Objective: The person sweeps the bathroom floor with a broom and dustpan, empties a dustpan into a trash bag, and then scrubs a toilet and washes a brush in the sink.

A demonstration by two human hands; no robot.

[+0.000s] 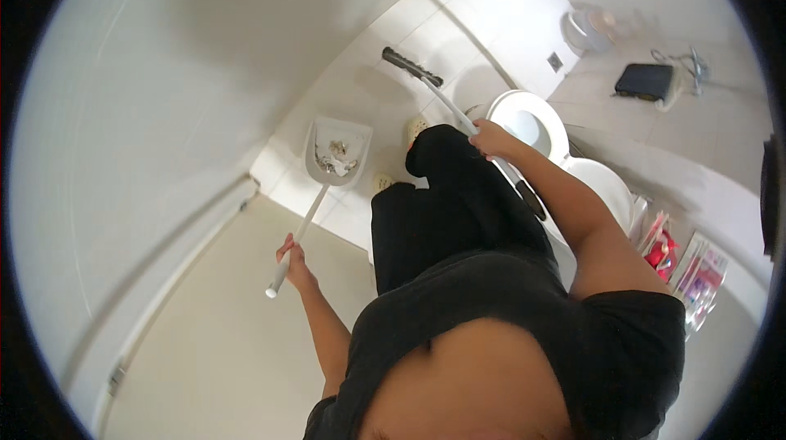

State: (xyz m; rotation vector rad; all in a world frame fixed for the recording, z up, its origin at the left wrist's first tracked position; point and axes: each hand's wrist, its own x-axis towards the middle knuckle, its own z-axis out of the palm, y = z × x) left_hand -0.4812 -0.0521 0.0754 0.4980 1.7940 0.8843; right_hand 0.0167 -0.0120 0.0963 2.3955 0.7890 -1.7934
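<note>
My left hand [293,260] is closed around the pale handle of a long-handled dustpan [366,139], near the handle's white end. The white pan sits on the tiled floor to the left of my feet, with light scraps and dark dirt [338,164] inside. In my right hand [493,139] is the grey stick of a broom [449,102], gripped partway along. Its dark bristled head [407,64] lies on the tiles ahead of my feet, beyond the dustpan and apart from it.
A white toilet [555,122] with its seat ring showing stands close on the right. Farther right, a ledge [712,133] bears a dark pouch [644,81]. A grey bucket [586,29] is at the far right. A wall [147,129] rises on the left, above a door edge [176,272].
</note>
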